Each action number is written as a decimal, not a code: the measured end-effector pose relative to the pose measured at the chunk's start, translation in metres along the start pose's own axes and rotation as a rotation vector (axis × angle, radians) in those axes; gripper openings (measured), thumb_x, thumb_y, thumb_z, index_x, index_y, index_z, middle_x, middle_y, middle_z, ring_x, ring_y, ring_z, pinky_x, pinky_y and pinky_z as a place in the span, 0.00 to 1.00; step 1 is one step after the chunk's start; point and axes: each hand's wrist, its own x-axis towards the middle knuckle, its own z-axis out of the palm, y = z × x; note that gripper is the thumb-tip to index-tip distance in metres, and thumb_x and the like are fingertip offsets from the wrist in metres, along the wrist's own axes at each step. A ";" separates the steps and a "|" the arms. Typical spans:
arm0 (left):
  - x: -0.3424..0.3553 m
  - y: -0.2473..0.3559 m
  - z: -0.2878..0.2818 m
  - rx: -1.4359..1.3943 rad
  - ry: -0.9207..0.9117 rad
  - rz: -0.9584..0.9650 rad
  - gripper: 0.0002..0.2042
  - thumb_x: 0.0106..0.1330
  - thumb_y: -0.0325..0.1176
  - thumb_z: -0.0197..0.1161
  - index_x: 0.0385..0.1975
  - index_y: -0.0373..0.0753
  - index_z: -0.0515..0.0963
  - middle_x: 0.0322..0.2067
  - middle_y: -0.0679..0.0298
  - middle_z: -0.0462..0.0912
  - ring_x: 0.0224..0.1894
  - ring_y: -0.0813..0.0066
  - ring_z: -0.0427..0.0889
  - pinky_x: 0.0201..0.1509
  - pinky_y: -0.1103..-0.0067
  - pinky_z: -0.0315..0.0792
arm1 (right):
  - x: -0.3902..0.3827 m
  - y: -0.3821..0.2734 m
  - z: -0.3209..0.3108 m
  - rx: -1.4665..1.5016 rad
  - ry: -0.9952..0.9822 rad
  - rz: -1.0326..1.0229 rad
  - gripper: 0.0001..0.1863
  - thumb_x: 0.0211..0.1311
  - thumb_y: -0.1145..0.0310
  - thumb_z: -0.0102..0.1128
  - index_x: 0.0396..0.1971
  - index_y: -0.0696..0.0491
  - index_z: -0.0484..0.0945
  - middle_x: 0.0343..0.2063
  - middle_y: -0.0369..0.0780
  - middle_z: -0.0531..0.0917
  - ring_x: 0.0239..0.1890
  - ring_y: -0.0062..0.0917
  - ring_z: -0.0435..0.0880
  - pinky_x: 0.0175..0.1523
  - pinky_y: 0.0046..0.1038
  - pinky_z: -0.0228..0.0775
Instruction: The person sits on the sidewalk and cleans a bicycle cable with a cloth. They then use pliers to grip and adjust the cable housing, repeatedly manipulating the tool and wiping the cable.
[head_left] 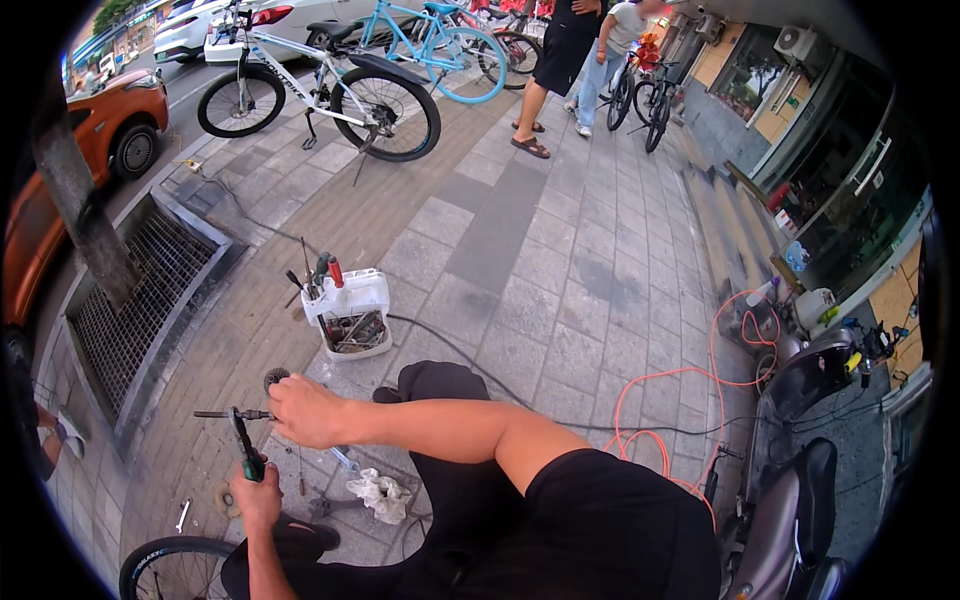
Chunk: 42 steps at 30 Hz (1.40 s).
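Note:
My left hand (pixel 258 495) is wrapped round the green-and-black handles of a pair of pliers (pixel 243 440). The pliers' jaws sit at the middle of a thin dark metal rod (pixel 212 414), which lies level. At the rod's right end my right hand (pixel 308 411) is closed, its fingers curled over that end. A small dark toothed cog (pixel 276 378) shows just beyond the right fingers; whether they touch it I cannot tell. Below the hands, a crumpled whitish rag (pixel 380 494) lies on the paving beside a blue-and-silver wrench (pixel 345 460).
Ahead stands a white toolbox (pixel 358 335) full of tools. A bicycle wheel (pixel 180 570) lies at lower left, near a small spanner (pixel 184 515) and a round metal part (pixel 228 498). An orange hose (pixel 620 400) and scooter (pixel 800 500) are at right; parked bicycles (pixel 320 90) and people stand farther off.

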 end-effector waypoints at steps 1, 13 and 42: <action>0.000 0.001 0.002 -0.017 -0.014 -0.023 0.09 0.68 0.27 0.63 0.45 0.32 0.76 0.23 0.66 0.77 0.16 0.78 0.75 0.20 0.77 0.70 | -0.003 0.000 0.003 0.032 0.007 0.023 0.13 0.64 0.61 0.67 0.30 0.57 0.81 0.29 0.39 0.77 0.33 0.32 0.79 0.40 0.35 0.70; -0.003 0.006 -0.001 -0.009 0.128 0.203 0.07 0.70 0.27 0.63 0.44 0.34 0.76 0.25 0.67 0.76 0.21 0.81 0.73 0.24 0.79 0.70 | 0.004 -0.007 -0.015 1.605 -0.487 0.886 0.27 0.76 0.47 0.57 0.30 0.59 0.82 0.17 0.33 0.74 0.19 0.18 0.70 0.27 0.26 0.64; -0.008 0.004 -0.004 0.033 0.122 0.232 0.07 0.68 0.26 0.64 0.43 0.33 0.77 0.31 0.63 0.80 0.33 0.73 0.78 0.40 0.73 0.74 | 0.001 -0.014 -0.020 1.953 -0.586 1.028 0.23 0.76 0.51 0.57 0.39 0.60 0.81 0.21 0.31 0.73 0.21 0.17 0.68 0.26 0.24 0.61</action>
